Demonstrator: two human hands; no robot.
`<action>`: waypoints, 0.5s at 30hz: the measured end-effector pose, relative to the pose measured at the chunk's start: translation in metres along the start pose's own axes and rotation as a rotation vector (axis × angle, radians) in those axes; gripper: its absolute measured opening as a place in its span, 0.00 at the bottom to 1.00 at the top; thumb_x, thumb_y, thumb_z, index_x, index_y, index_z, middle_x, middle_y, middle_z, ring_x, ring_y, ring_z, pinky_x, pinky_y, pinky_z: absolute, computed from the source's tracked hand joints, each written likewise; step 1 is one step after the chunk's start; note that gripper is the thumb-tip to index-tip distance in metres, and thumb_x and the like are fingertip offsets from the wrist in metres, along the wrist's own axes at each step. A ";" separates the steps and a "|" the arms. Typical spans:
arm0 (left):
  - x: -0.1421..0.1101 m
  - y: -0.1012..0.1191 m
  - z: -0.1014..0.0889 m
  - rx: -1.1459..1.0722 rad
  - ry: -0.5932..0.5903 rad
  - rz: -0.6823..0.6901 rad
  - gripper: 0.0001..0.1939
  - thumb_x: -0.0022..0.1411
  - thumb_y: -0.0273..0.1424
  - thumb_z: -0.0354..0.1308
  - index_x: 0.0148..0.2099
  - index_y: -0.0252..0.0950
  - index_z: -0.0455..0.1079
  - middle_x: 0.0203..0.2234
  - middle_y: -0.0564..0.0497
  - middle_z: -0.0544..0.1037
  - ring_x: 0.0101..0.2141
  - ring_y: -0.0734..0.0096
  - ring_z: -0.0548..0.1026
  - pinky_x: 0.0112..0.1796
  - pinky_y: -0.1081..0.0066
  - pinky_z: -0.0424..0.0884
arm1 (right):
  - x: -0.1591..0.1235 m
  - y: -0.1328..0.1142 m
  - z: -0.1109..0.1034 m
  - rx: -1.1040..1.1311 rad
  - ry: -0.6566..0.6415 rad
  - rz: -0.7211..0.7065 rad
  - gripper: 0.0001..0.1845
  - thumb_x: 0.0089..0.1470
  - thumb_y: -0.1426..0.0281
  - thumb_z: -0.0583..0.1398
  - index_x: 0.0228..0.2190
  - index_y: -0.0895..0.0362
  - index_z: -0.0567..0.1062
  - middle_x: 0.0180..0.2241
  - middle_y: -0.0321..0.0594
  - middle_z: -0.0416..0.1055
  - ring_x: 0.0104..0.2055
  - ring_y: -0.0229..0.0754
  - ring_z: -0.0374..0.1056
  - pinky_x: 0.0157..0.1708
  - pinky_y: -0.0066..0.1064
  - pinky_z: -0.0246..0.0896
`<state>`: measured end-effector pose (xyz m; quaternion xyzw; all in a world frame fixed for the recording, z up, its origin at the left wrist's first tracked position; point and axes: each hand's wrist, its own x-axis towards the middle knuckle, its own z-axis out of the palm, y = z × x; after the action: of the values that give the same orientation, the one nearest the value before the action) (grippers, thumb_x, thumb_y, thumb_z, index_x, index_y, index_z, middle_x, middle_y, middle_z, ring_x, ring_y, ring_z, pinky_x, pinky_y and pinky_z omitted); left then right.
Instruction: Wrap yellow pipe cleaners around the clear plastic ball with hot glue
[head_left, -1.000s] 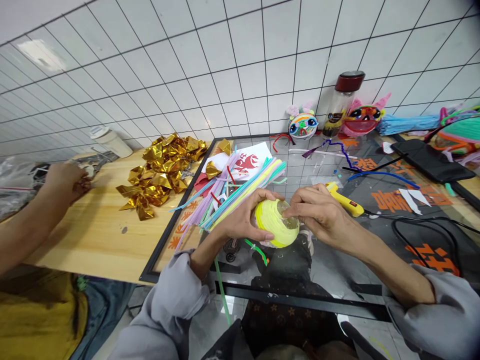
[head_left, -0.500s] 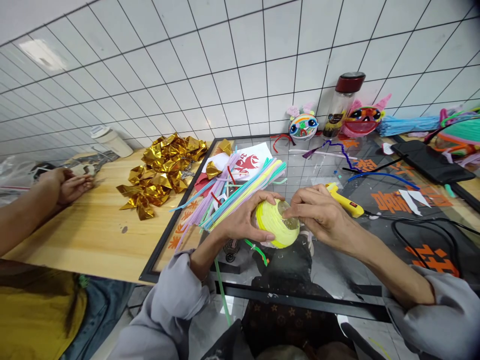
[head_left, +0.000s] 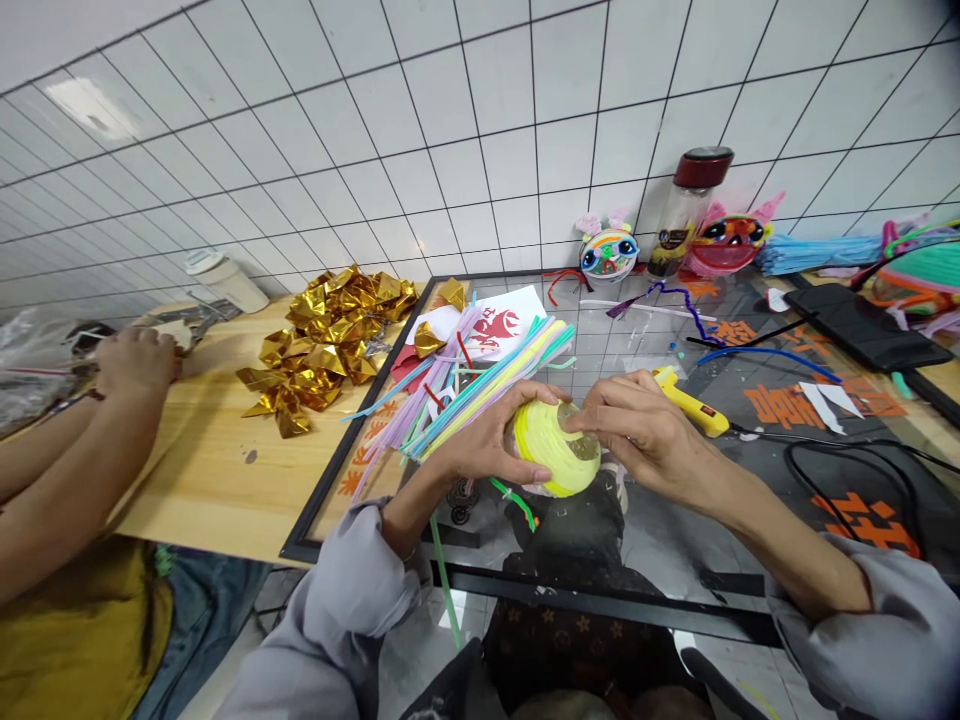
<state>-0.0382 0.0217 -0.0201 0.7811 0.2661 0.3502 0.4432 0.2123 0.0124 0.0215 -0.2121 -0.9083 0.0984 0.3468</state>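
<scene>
My left hand (head_left: 502, 440) grips a clear round ball wrapped in yellow pipe cleaner (head_left: 551, 455), thumb along its near side and fingers over the far side. The ball's right upper part is bare and see-through. There my right hand (head_left: 630, 420) pinches the end of the yellow strand against the surface; its fingertips partly hide that end. Behind my right hand lies a yellow glue gun (head_left: 694, 402) with a black cord. A bundle of pastel pipe cleaners (head_left: 487, 385) rests just beyond my left hand.
Gold folded-foil pieces (head_left: 330, 340) are heaped on the wooden table at left, near another person's hands (head_left: 139, 360). Along the tiled wall stand a bottle (head_left: 686, 215) and decorated animal-face balls (head_left: 607, 252). A black phone (head_left: 866, 325) lies at right.
My right fingertips have shifted very slightly on the ball, showing a little of the yellow strand. At left, the other person's hands have turned over and moved slightly.
</scene>
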 end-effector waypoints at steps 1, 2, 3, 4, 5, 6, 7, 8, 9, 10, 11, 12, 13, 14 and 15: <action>0.000 0.000 0.000 0.000 0.000 -0.001 0.38 0.47 0.44 0.74 0.58 0.43 0.63 0.59 0.43 0.70 0.60 0.50 0.69 0.62 0.51 0.60 | 0.000 0.000 0.000 -0.001 -0.009 0.004 0.17 0.61 0.83 0.53 0.44 0.56 0.76 0.34 0.38 0.71 0.37 0.40 0.66 0.40 0.36 0.49; 0.001 0.000 0.000 0.001 -0.001 0.001 0.38 0.47 0.44 0.74 0.58 0.43 0.63 0.59 0.43 0.69 0.61 0.50 0.68 0.62 0.51 0.60 | -0.001 0.001 0.000 -0.001 -0.018 0.008 0.18 0.61 0.83 0.53 0.44 0.56 0.77 0.34 0.38 0.71 0.37 0.41 0.66 0.40 0.36 0.49; 0.001 0.001 0.000 0.002 -0.001 0.004 0.38 0.47 0.44 0.74 0.57 0.43 0.63 0.59 0.43 0.69 0.61 0.50 0.68 0.62 0.51 0.60 | -0.001 0.001 0.000 -0.001 -0.025 0.011 0.19 0.60 0.84 0.53 0.45 0.55 0.77 0.34 0.38 0.71 0.37 0.41 0.66 0.40 0.36 0.49; 0.001 0.001 0.000 0.004 -0.002 0.007 0.38 0.48 0.43 0.74 0.57 0.43 0.63 0.59 0.42 0.70 0.61 0.50 0.68 0.62 0.51 0.60 | -0.002 0.001 0.000 -0.001 -0.030 0.012 0.19 0.60 0.84 0.53 0.45 0.55 0.77 0.35 0.38 0.71 0.38 0.41 0.66 0.40 0.36 0.50; 0.001 0.002 0.000 0.007 -0.002 0.009 0.38 0.48 0.43 0.74 0.57 0.43 0.63 0.59 0.42 0.70 0.61 0.50 0.69 0.62 0.51 0.61 | -0.002 0.001 0.000 -0.001 -0.033 0.012 0.20 0.59 0.84 0.53 0.45 0.55 0.77 0.35 0.38 0.72 0.38 0.41 0.65 0.40 0.37 0.50; 0.001 0.002 0.000 0.008 -0.003 0.010 0.37 0.48 0.43 0.74 0.57 0.43 0.63 0.59 0.42 0.70 0.61 0.50 0.69 0.62 0.51 0.61 | -0.002 0.001 0.000 -0.002 -0.033 0.011 0.21 0.59 0.85 0.53 0.45 0.55 0.78 0.35 0.38 0.72 0.38 0.41 0.65 0.40 0.37 0.50; 0.002 0.003 0.000 0.010 -0.005 0.007 0.37 0.48 0.43 0.74 0.56 0.42 0.63 0.59 0.42 0.70 0.61 0.50 0.69 0.62 0.51 0.61 | -0.001 0.001 0.000 -0.005 -0.032 0.009 0.21 0.58 0.85 0.53 0.44 0.55 0.78 0.35 0.39 0.72 0.38 0.41 0.65 0.40 0.37 0.50; 0.002 0.003 0.000 0.011 -0.006 0.004 0.37 0.48 0.43 0.74 0.56 0.42 0.63 0.59 0.42 0.70 0.61 0.50 0.69 0.62 0.51 0.61 | -0.001 0.000 -0.001 -0.010 -0.031 0.008 0.21 0.58 0.85 0.53 0.44 0.55 0.78 0.35 0.39 0.72 0.37 0.41 0.66 0.40 0.37 0.50; 0.002 0.003 0.000 0.011 -0.008 0.001 0.37 0.48 0.43 0.74 0.56 0.42 0.63 0.59 0.42 0.70 0.61 0.50 0.69 0.62 0.51 0.61 | -0.001 0.000 -0.001 -0.016 -0.030 0.006 0.21 0.58 0.85 0.53 0.43 0.55 0.79 0.34 0.39 0.72 0.37 0.41 0.66 0.40 0.36 0.50; 0.001 0.002 0.000 0.009 -0.007 0.002 0.37 0.48 0.43 0.74 0.56 0.42 0.63 0.60 0.42 0.70 0.61 0.50 0.69 0.62 0.51 0.61 | 0.000 -0.001 -0.001 -0.023 -0.027 0.003 0.21 0.57 0.86 0.53 0.42 0.55 0.79 0.34 0.39 0.73 0.37 0.41 0.66 0.39 0.36 0.50; 0.001 0.002 0.000 0.005 -0.006 0.006 0.37 0.48 0.42 0.75 0.56 0.42 0.63 0.60 0.42 0.70 0.61 0.50 0.69 0.62 0.51 0.61 | 0.000 -0.001 -0.002 -0.030 -0.024 -0.001 0.21 0.57 0.86 0.53 0.42 0.55 0.79 0.34 0.39 0.73 0.37 0.41 0.66 0.39 0.36 0.50; 0.001 0.002 0.001 0.001 -0.006 0.011 0.37 0.47 0.42 0.75 0.56 0.42 0.63 0.60 0.42 0.70 0.61 0.50 0.69 0.62 0.51 0.60 | 0.001 -0.002 -0.002 -0.036 -0.023 -0.003 0.21 0.57 0.86 0.53 0.42 0.54 0.79 0.34 0.39 0.73 0.37 0.41 0.66 0.39 0.36 0.50; 0.001 0.001 0.001 -0.004 -0.007 0.017 0.37 0.47 0.41 0.75 0.56 0.42 0.63 0.60 0.42 0.70 0.61 0.49 0.69 0.62 0.51 0.60 | 0.001 -0.002 -0.002 -0.040 -0.023 -0.004 0.21 0.57 0.86 0.53 0.42 0.54 0.79 0.34 0.39 0.73 0.36 0.41 0.66 0.39 0.36 0.50; 0.001 0.001 0.001 -0.010 -0.011 0.021 0.37 0.47 0.41 0.75 0.56 0.42 0.63 0.60 0.42 0.69 0.61 0.49 0.69 0.62 0.51 0.60 | 0.001 -0.003 -0.002 -0.042 -0.025 -0.001 0.21 0.58 0.85 0.53 0.42 0.54 0.79 0.34 0.39 0.73 0.36 0.41 0.66 0.39 0.37 0.51; 0.001 0.001 0.001 -0.015 -0.016 0.022 0.36 0.47 0.40 0.75 0.56 0.42 0.63 0.60 0.42 0.69 0.61 0.49 0.68 0.62 0.51 0.60 | 0.001 -0.003 -0.002 -0.042 -0.026 0.002 0.21 0.58 0.85 0.52 0.42 0.54 0.79 0.34 0.39 0.73 0.36 0.41 0.66 0.39 0.37 0.51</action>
<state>-0.0365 0.0219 -0.0192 0.7833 0.2514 0.3509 0.4473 0.2119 0.0105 0.0246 -0.2191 -0.9145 0.0822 0.3301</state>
